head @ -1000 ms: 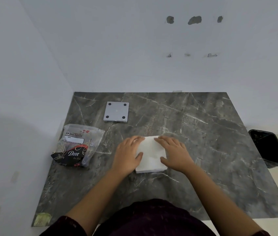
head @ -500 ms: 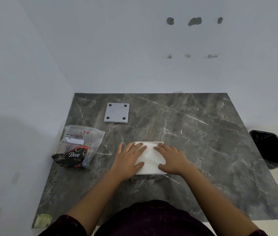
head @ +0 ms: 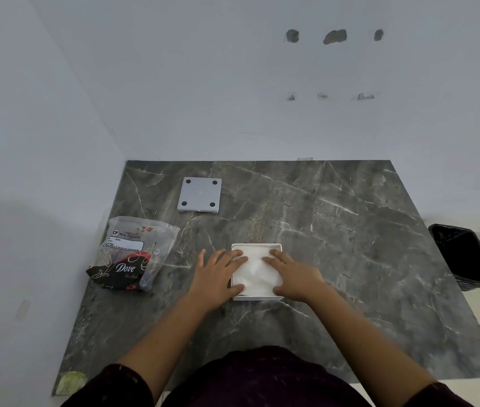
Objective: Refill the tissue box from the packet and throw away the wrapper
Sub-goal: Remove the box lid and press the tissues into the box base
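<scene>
A square white tissue box (head: 257, 246) sits open in the middle of the dark marble table (head: 350, 259), filled with white tissues (head: 256, 270). My left hand (head: 218, 274) lies flat on the left side of the tissues, fingers spread. My right hand (head: 294, 274) presses flat on the right side. A clear plastic tissue wrapper (head: 133, 254) with black and red print lies at the left of the table. The box's grey lid (head: 199, 194), with four dark dots at its corners, lies at the back left.
A black waste bin (head: 464, 257) stands on the floor off the table's right edge. White walls close off the left and back of the table. A greenish patch (head: 71, 381) marks the near left corner.
The tissue stack has sunk down into the box, whose white rim now shows around it. Both hands have flattened on top and slid slightly apart.
</scene>
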